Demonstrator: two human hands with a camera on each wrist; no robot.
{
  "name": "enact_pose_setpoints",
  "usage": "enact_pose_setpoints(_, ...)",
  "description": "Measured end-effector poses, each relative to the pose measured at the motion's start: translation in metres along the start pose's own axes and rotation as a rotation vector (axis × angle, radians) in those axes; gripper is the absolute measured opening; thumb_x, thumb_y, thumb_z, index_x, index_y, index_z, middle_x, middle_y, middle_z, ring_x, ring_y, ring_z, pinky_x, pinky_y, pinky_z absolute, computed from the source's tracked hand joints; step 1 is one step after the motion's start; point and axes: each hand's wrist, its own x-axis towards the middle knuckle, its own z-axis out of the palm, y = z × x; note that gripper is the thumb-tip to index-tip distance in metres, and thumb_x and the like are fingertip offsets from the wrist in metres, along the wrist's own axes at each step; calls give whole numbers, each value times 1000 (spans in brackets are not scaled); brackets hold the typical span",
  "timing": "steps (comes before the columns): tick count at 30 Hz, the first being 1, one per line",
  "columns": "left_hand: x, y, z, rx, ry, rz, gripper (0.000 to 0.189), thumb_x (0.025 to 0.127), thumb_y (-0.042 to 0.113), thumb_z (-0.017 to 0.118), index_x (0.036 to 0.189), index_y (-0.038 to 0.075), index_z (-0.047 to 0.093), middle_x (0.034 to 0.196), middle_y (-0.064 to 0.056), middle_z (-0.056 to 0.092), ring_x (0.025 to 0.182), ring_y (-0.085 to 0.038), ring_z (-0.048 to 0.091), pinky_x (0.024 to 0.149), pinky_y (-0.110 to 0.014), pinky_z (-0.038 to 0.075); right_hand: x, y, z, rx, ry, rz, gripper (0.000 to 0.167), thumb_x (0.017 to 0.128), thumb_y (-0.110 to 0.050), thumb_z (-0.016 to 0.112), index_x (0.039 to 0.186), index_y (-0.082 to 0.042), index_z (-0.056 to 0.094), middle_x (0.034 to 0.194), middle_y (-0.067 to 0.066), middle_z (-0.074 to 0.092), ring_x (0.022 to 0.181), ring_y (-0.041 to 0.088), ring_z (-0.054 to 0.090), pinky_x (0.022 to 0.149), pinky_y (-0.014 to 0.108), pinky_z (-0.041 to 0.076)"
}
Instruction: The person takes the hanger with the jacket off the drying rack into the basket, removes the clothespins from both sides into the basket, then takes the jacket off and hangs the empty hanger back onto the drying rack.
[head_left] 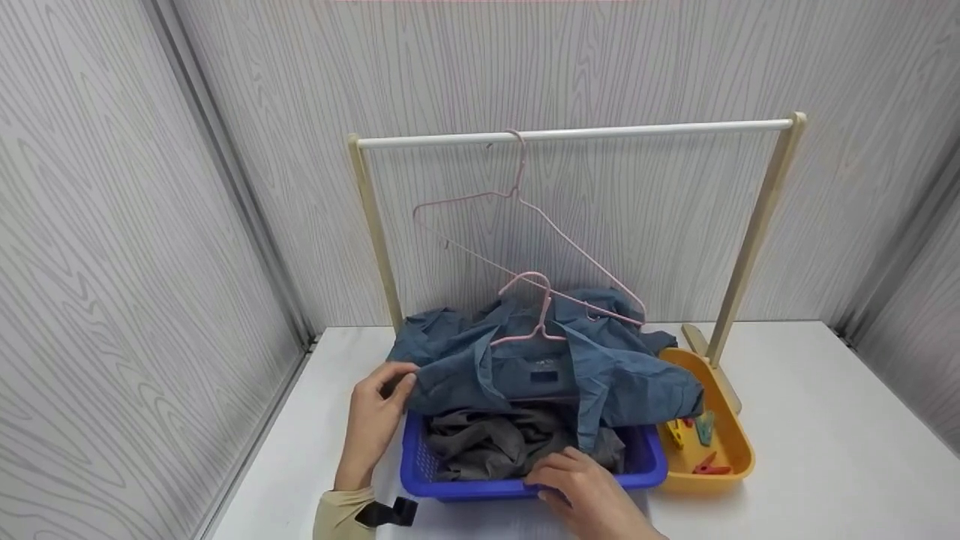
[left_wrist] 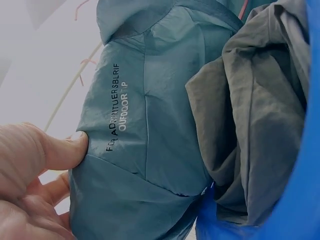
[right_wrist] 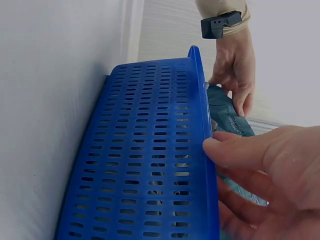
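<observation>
A blue jacket (head_left: 525, 375) with printed lettering lies spread over the back of the blue basket (head_left: 465, 489). A pink hanger (head_left: 541, 330) sits in its collar, hook upward. My left hand (head_left: 375, 412) pinches the jacket's left edge between thumb and fingers; the left wrist view shows the thumb on the jacket fabric (left_wrist: 120, 130) beside the lettering. At the basket's front rim, my right hand (head_left: 581, 487) grips the edge, thumb outside and fingers inside. Crumpled dark grey cloth (head_left: 495, 442) fills the basket below the jacket.
A white rail (head_left: 637, 131) on wooden posts stands behind, with a bare pink hanger (head_left: 577, 247) hooked on it. Right of the basket, a yellow tray (head_left: 739, 450) holds several clothespins (head_left: 709, 466). Wood-grain panels (head_left: 225, 150) enclose the white table (head_left: 847, 420).
</observation>
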Motion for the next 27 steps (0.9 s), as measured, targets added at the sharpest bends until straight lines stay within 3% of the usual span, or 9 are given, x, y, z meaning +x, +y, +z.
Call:
enact_pose_setpoints(4,-1,0,-1,-6,-23,12,10,95,13,66,100,10,73,84,-4,63,59,-16,53,54,-25,45,-3,-3,-9,38,-19,39,21,90,-10,72,107,-23,73,105,-14,64,97,9,58,83,34,51)
enact_pose_setpoints(6,-2,1,-1,-1,-35,19,10,95,12,66,101,9,73,83,-3,62,59,-14,52,55,-25,44,-6,-6,-19,68,34,50,20,90,-11,72,106,-24,73,103,-14,65,95,7,59,82,33,53)
enact_pose_setpoints(8,-3,5,-1,0,-43,33,10,95,7,65,101,7,73,82,-5,61,58,-15,51,55,-25,44,-11,-8,-31,81,167,65,23,90,-10,73,107,-26,72,102,-15,66,92,5,60,79,29,53)
enact_pose_setpoints(12,-4,29,-3,10,-54,85,11,93,-2,64,100,1,72,83,-10,63,64,-14,52,60,-23,44,-18,-4,-59,1,567,101,33,87,-3,74,112,-25,71,108,-15,65,97,6,59,87,18,46)
enact_pose_setpoints(15,-6,45,-4,18,-68,123,12,92,-5,64,100,0,72,90,-11,66,74,-14,55,68,-23,45,-20,8,-72,-66,723,167,35,88,-8,75,121,-19,68,121,-11,61,113,10,52,99,21,37)
enact_pose_setpoints(18,-6,49,-4,13,-79,138,13,91,-5,64,100,0,73,96,-10,68,82,-15,57,74,-23,46,-20,20,-77,-50,712,232,35,91,-20,74,125,-18,66,126,-7,60,119,12,48,103,37,36)
enact_pose_setpoints(21,-6,50,-2,0,-85,135,13,92,-5,64,100,0,73,96,-10,68,86,-15,59,79,-22,46,-19,31,-76,-11,691,267,29,92,-28,72,120,-21,70,116,-7,64,111,14,52,96,47,40)
enact_pose_setpoints(24,-5,44,0,-12,-83,119,13,92,-4,64,100,0,72,95,-10,67,85,-14,59,78,-22,46,-17,40,-75,-8,720,302,21,91,-29,73,111,-21,74,102,-8,67,100,14,55,90,41,43)
enact_pose_setpoints(27,-2,29,4,-25,-82,97,13,93,-2,63,102,2,72,89,-9,64,75,-15,54,68,-23,45,-16,50,-76,-21,763,356,18,90,-28,74,104,-18,77,94,-6,68,94,15,58,85,35,43)
